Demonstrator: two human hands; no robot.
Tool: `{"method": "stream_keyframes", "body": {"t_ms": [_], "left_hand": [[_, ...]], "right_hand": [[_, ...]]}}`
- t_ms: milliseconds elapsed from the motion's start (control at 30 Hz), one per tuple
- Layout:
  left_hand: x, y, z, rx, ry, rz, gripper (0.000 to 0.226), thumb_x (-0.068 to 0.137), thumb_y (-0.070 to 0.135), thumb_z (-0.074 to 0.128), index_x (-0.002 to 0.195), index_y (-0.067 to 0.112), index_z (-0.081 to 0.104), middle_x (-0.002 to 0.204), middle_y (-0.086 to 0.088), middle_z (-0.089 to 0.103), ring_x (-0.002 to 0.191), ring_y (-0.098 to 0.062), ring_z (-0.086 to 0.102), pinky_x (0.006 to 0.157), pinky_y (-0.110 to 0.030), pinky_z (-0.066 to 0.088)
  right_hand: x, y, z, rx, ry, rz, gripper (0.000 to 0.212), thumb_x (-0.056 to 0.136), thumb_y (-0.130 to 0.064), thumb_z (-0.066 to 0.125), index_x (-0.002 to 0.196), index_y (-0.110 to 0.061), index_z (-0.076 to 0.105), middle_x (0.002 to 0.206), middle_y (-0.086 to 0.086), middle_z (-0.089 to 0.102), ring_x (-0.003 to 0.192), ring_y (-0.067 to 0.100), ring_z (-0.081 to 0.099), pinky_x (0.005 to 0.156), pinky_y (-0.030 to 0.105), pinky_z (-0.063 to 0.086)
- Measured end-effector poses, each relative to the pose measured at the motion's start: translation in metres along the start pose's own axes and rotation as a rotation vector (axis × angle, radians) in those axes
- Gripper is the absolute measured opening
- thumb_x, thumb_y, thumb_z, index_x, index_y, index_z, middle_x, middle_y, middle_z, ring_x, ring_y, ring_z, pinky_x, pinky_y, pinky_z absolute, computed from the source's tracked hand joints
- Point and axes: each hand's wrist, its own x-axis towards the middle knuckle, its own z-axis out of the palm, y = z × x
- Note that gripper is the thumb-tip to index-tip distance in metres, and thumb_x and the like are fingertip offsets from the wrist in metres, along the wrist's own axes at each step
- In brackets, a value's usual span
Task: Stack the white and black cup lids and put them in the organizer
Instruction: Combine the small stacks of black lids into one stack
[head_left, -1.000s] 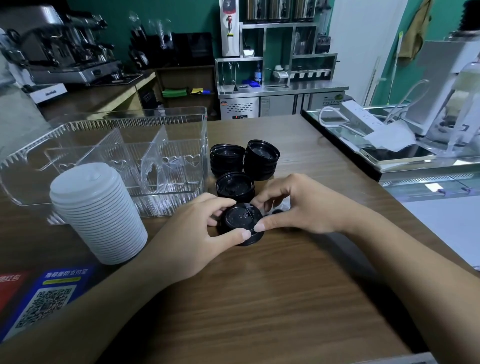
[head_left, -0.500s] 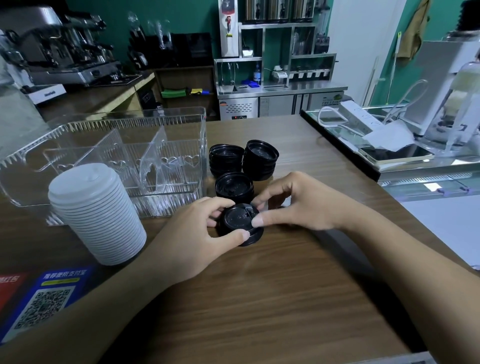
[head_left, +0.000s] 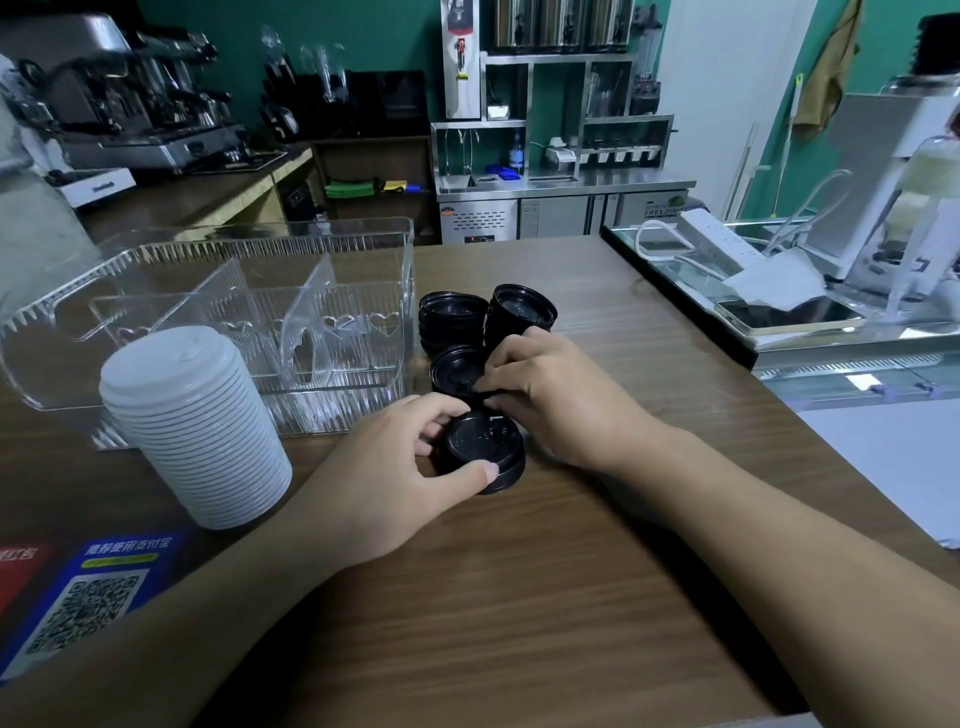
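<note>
My left hand (head_left: 384, 483) curls around a short stack of glossy black lids (head_left: 480, 449) on the wood-grain counter (head_left: 519, 597); my right hand (head_left: 556, 395) pinches another round black lid (head_left: 457, 366) just behind it, beside the ribbed clear organizer (head_left: 260, 322).

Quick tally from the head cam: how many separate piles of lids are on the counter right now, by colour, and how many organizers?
White lid piles: 1, the tall white stack.
Black lid piles: 4, the back-left pile, back-right pile, middle pile, and the front pile held by the left hand, with the right hand reaching to the middle pile.
Clear organizers: 1.
Total: 6.
</note>
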Motion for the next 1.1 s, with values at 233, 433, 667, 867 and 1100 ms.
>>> {"method": "stream_keyframes", "body": {"t_ms": [233, 433, 667, 867, 1100], "left_hand": [[-0.001, 0.002, -0.001, 0.014, -0.007, 0.004, 0.056, 0.090, 0.068, 0.081, 0.140, 0.045, 0.069, 0.127, 0.027, 0.073, 0.125, 0.008, 0.066, 0.105, -0.020, 0.056], [-0.001, 0.002, -0.001, 0.027, -0.006, 0.014, 0.056, 0.091, 0.067, 0.081, 0.141, 0.044, 0.069, 0.128, 0.026, 0.073, 0.125, 0.008, 0.066, 0.105, -0.017, 0.055], [-0.001, 0.004, -0.002, 0.018, -0.016, -0.003, 0.063, 0.088, 0.073, 0.076, 0.143, 0.045, 0.068, 0.129, 0.027, 0.072, 0.124, 0.009, 0.066, 0.106, -0.021, 0.056], [-0.003, 0.010, -0.005, -0.003, 0.037, -0.025, 0.067, 0.090, 0.064, 0.086, 0.149, 0.042, 0.065, 0.129, 0.027, 0.069, 0.120, 0.008, 0.066, 0.101, -0.023, 0.059], [-0.003, 0.024, -0.010, -0.269, 0.280, -0.021, 0.062, 0.091, 0.040, 0.093, 0.147, 0.033, 0.066, 0.125, 0.017, 0.076, 0.107, -0.007, 0.081, 0.088, -0.033, 0.066]], "right_hand": [[-0.003, -0.001, -0.003, 0.067, 0.028, 0.054, 0.010, 0.094, -0.016, 0.087, 0.104, -0.018, 0.085, 0.103, -0.003, 0.074, 0.100, 0.026, 0.067, 0.089, 0.048, 0.058], [-0.002, -0.003, -0.006, 0.194, 0.101, 0.169, 0.020, 0.084, -0.017, 0.097, 0.092, -0.019, 0.078, 0.096, -0.007, 0.073, 0.090, 0.014, 0.068, 0.085, 0.035, 0.057], [-0.007, -0.003, -0.013, 0.298, 0.108, 0.192, 0.011, 0.093, -0.024, 0.092, 0.090, -0.016, 0.084, 0.092, -0.007, 0.075, 0.083, 0.009, 0.069, 0.078, 0.018, 0.049], [-0.009, -0.011, -0.027, 0.485, 0.192, 0.232, 0.007, 0.097, -0.018, 0.087, 0.091, -0.017, 0.084, 0.090, -0.005, 0.077, 0.082, 0.010, 0.069, 0.079, 0.022, 0.051], [-0.012, -0.030, -0.042, 0.948, 0.238, 0.344, 0.012, 0.100, -0.009, 0.081, 0.096, 0.003, 0.081, 0.081, 0.019, 0.078, 0.071, 0.021, 0.070, 0.071, 0.027, 0.057]]}}
